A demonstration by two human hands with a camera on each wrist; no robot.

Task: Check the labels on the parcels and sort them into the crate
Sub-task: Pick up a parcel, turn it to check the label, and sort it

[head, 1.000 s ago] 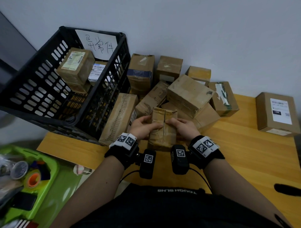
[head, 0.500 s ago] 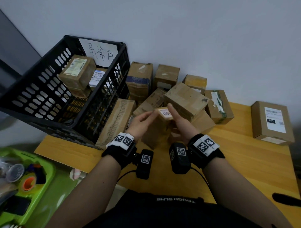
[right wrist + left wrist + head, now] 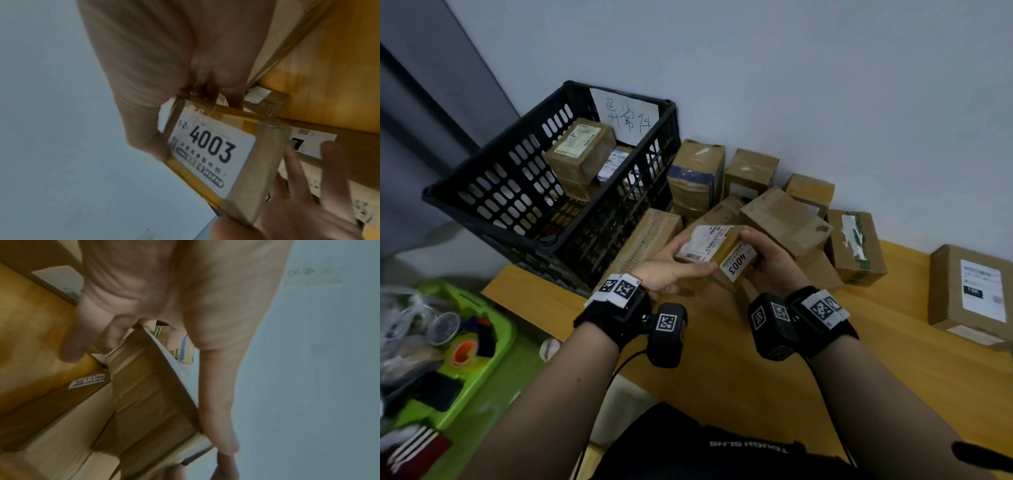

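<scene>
A small brown parcel [image 3: 717,248] is held between both hands above the wooden table [image 3: 893,359]. A white shipping label faces up and a "4003" sticker [image 3: 211,151] faces me on its near end. My left hand [image 3: 678,267] holds its left side, thumb along the near edge, fingers [image 3: 298,186] spread underneath. My right hand [image 3: 768,260] grips the right end, thumb on top. The black crate [image 3: 493,205] stands at the back left with a handwritten paper sign and at least two labelled parcels [image 3: 582,150] inside. In the left wrist view the parcel [image 3: 148,394] shows its taped side.
Several brown parcels [image 3: 784,219] are piled against the wall behind my hands. A long box [image 3: 643,246] leans on the crate. One labelled parcel [image 3: 972,294] lies apart at the right. A green tray [image 3: 482,359] with a tape roll sits low at the left.
The parcel has been turned in my hands: a taped seam faced me before, now the shipping label is up and the "4003" sticker faces me. Both hands shifted their hold.
</scene>
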